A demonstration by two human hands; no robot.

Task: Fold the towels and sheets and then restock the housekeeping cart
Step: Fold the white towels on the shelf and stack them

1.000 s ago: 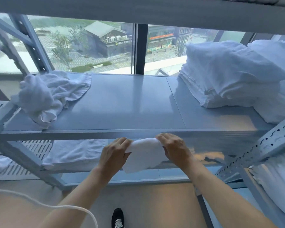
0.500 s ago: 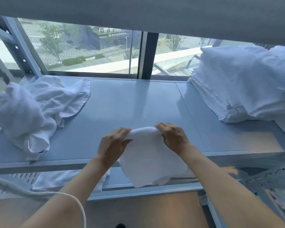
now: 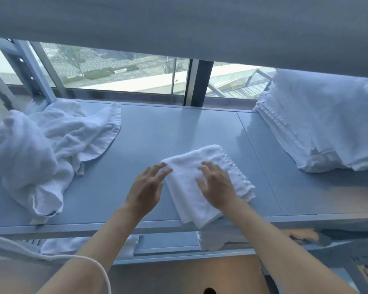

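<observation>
A small white towel [image 3: 191, 166] lies folded on the grey-blue shelf [image 3: 157, 128], its near corner hanging over the front edge. My left hand [image 3: 146, 187] is spread with straight fingers, fingertips touching the towel's left edge. Flat on top of the towel rests my right hand [image 3: 218, 185], fingers straight and slightly spread. Neither hand grips the cloth.
A crumpled heap of white towels [image 3: 43, 153] covers the shelf's left end. A stack of folded white sheets [image 3: 319, 119] fills the right end. Another shelf board [image 3: 179, 24] runs close overhead. White linen [image 3: 72, 244] lies on the lower shelf. A window is behind.
The towel was lifted from below the shelf edge and laid onto the shelf. Both hands released their hold and now lie flat, left at its edge, right on top.
</observation>
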